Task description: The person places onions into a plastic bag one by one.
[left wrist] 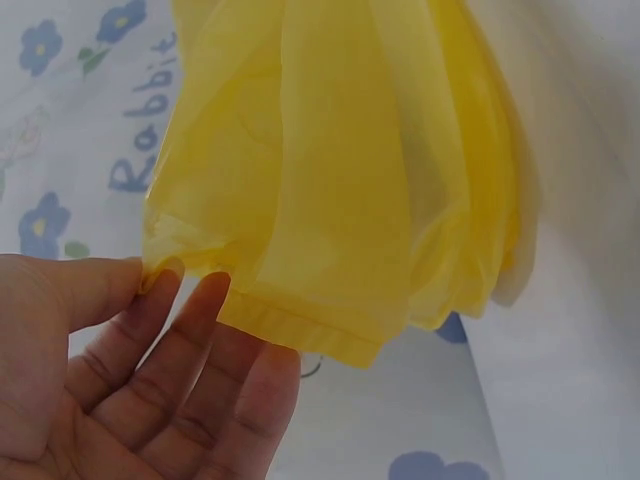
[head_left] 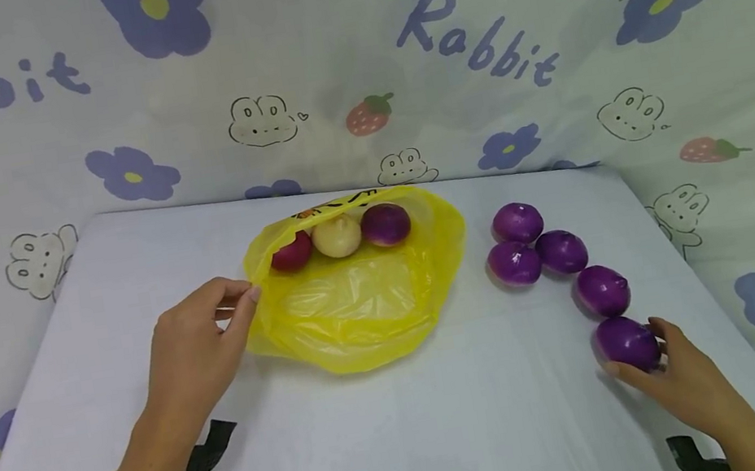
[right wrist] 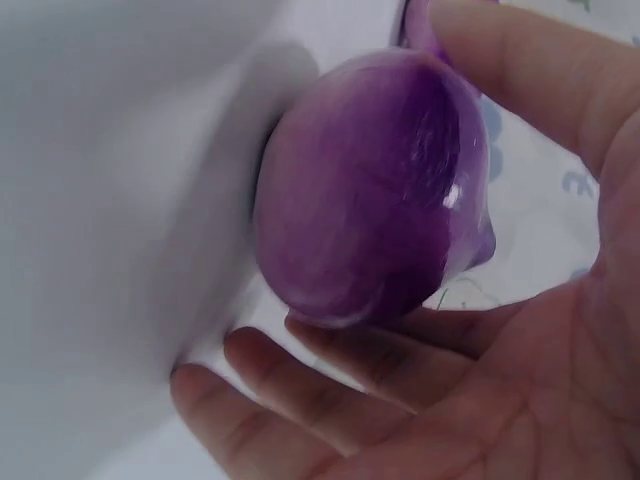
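Observation:
A yellow plastic bag [head_left: 359,304] lies open on the white table [head_left: 412,452]. At its far end sit a red onion [head_left: 291,253], a pale onion [head_left: 336,235] and a purple onion [head_left: 385,223]. My left hand [head_left: 246,296] pinches the bag's left rim; the left wrist view shows my thumb and fingers [left wrist: 200,300] on the edge of the bag [left wrist: 340,180]. To the right, several purple onions [head_left: 534,243] lie in a curved row. My right hand [head_left: 645,358] curls round the nearest purple onion [head_left: 626,343]. In the right wrist view that onion [right wrist: 375,190] rests against my fingers [right wrist: 330,400].
A printed cloth backdrop [head_left: 351,67] with flowers, rabbits and strawberries hangs behind the table and drapes down both sides. The table's right edge runs close to my right hand. Bare tabletop lies between the bag and the near edge.

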The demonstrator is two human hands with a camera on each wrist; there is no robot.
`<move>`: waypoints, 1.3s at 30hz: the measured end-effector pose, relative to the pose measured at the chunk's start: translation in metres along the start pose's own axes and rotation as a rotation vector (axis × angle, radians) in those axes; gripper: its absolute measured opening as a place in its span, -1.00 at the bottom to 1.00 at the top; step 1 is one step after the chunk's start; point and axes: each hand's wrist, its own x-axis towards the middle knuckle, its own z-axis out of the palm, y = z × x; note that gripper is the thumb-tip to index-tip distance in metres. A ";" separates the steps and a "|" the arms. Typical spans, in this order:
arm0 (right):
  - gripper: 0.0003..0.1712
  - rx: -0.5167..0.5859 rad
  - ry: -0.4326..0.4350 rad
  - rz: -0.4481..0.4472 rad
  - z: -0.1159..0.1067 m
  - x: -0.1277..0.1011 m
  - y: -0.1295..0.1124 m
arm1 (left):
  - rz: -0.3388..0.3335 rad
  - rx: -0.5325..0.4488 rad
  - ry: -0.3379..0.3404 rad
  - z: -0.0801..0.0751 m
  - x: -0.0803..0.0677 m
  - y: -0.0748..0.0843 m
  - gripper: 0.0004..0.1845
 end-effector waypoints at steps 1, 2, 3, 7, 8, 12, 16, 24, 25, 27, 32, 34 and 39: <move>0.43 0.006 -0.006 -0.002 0.000 -0.001 0.001 | 0.001 0.001 0.000 0.000 0.000 0.000 -0.83; 0.43 0.009 -0.009 -0.010 0.000 -0.002 0.002 | 0.001 0.001 -0.001 0.000 0.000 0.000 -0.83; 0.42 0.012 -0.010 -0.017 0.001 -0.003 0.003 | -0.001 0.003 -0.002 0.000 0.000 0.000 -0.82; 0.41 0.017 -0.008 -0.047 0.002 -0.005 0.006 | 0.000 0.006 -0.003 0.000 0.001 0.000 -0.82; 0.41 0.017 -0.005 -0.053 0.002 -0.005 0.007 | 0.000 0.005 -0.003 0.000 0.001 0.000 -0.82; 0.35 0.028 0.004 -0.078 0.002 -0.007 0.009 | 0.002 0.004 0.001 0.000 0.001 0.000 -0.82; 0.27 0.039 0.021 -0.110 0.003 -0.009 0.012 | 0.004 0.002 0.004 0.001 0.001 0.000 -0.82; 0.17 0.050 0.047 -0.128 0.005 -0.008 0.012 | -0.006 0.008 0.004 0.000 0.001 0.000 -0.83; 0.17 0.044 0.055 -0.121 0.005 -0.008 0.011 | -0.008 0.008 0.003 0.000 0.001 0.000 -0.83; 0.17 0.039 0.066 -0.102 0.005 -0.008 0.010 | -0.013 0.004 0.000 0.000 0.001 0.000 -0.83; 0.23 0.035 0.070 -0.037 0.005 -0.007 0.007 | -0.019 -0.001 -0.003 0.000 0.001 0.000 -0.82; 0.26 0.036 0.073 -0.015 0.005 -0.007 0.006 | -0.015 0.001 0.000 0.000 0.000 0.000 -0.83; 0.27 0.043 0.083 0.020 0.005 -0.007 0.004 | -0.011 0.007 0.002 0.000 0.000 0.001 -0.83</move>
